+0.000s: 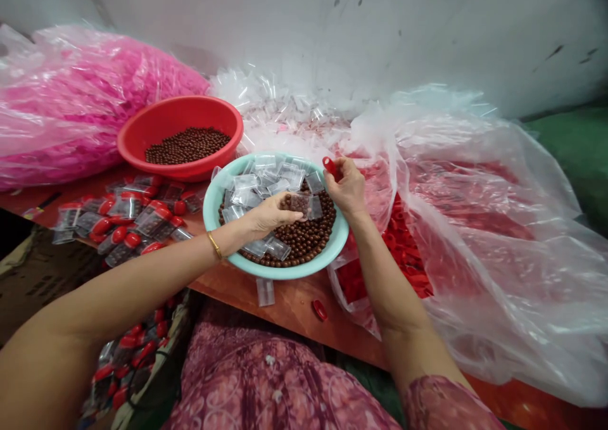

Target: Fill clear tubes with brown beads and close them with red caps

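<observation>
My left hand (273, 216) is closed on a small clear plastic container (311, 207), held above the brown beads (306, 237) in the light blue basin (278, 273). Some brown shows through the container's near end. At the basin's right rim, my right hand (348, 186) pinches a red plastic cap (331, 166) with a hole in its end. The two pieces are apart. More clear containers (247, 189) lie heaped over the beads on the basin's left and far side.
A red basin (180, 170) of brown beads (187, 145) stands back left. Capped containers (128, 215) pile on the table's left and in a box below. A pink-filled bag (95, 94) and a bag of red caps (475, 189) flank the basins. One loose red cap (320, 310) lies near the front edge.
</observation>
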